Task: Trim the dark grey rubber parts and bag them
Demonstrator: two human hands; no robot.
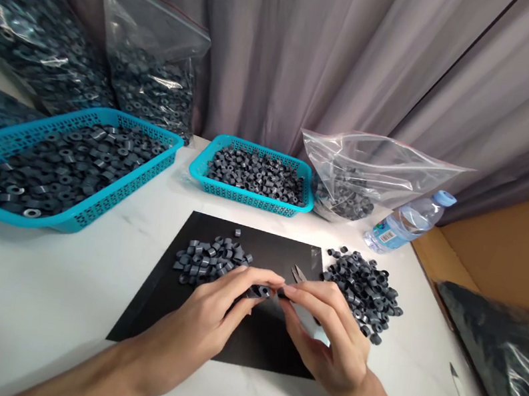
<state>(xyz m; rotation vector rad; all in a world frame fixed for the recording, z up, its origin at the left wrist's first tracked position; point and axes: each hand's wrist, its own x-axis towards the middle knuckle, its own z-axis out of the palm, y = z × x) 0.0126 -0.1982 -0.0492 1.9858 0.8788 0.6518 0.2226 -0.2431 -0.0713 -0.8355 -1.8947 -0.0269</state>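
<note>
Roughly, grey ring (259, 292) in left grip (212, 314), hole facing camera.

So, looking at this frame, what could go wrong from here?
The short grey tube pinched in the left hand could slip and get lost in the pile of similar tubes on the black mat.

The pointed metal tips close to the right hand might prick a finger.

The loose heap of tubes beside that hand could scatter across the white tabletop if knocked.
</note>
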